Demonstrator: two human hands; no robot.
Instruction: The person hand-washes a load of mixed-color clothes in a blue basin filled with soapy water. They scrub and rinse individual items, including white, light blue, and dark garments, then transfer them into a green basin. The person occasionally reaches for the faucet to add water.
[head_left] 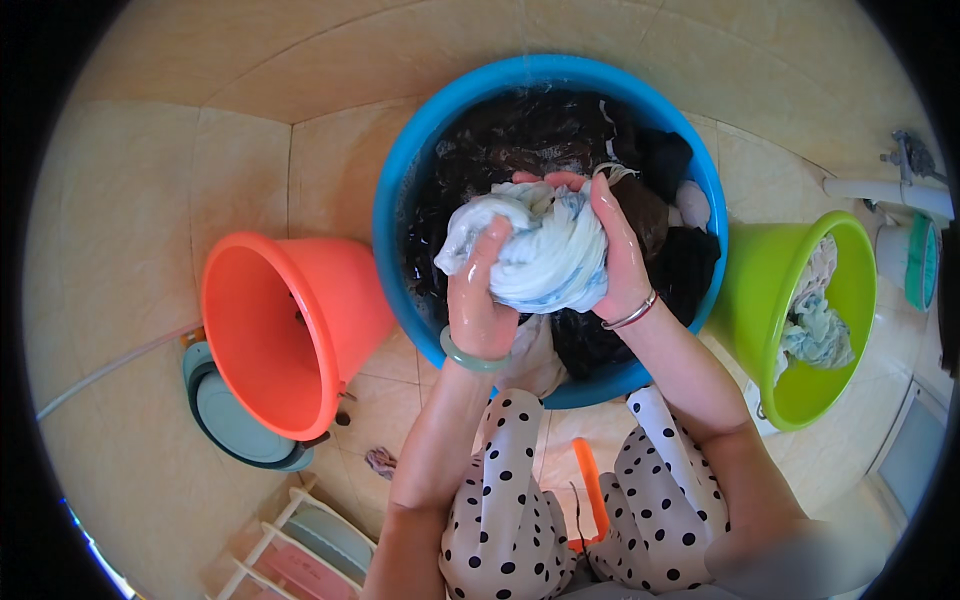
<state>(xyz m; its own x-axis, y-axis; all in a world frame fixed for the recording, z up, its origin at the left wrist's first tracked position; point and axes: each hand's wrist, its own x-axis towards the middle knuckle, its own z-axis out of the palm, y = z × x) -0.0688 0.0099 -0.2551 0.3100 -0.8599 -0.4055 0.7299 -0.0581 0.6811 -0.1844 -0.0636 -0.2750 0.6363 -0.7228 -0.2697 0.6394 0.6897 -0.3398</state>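
A wet, twisted bundle of white and pale-blue cloth [550,250] is gathered between my two hands, above a large blue tub [389,215]. My left hand [482,285] grips its left side, the thumb lying over the top. Around the right side curls my right hand [622,245], some of its fingers showing behind the far edge of the cloth. Beneath, the tub holds dark wet clothes [500,140] in water, with black pieces [690,265] and a brown one along its right side. A pale cloth [535,360] lies at the near rim, partly hidden by my left wrist.
An orange bucket [345,320] stands left of the tub, its opening facing me. To the right, a green bucket [760,290] contains light-coloured cloths [820,330]. Grey-green basins [240,415] and a white rack [290,510] sit at lower left. A tap [912,155] is on the right wall.
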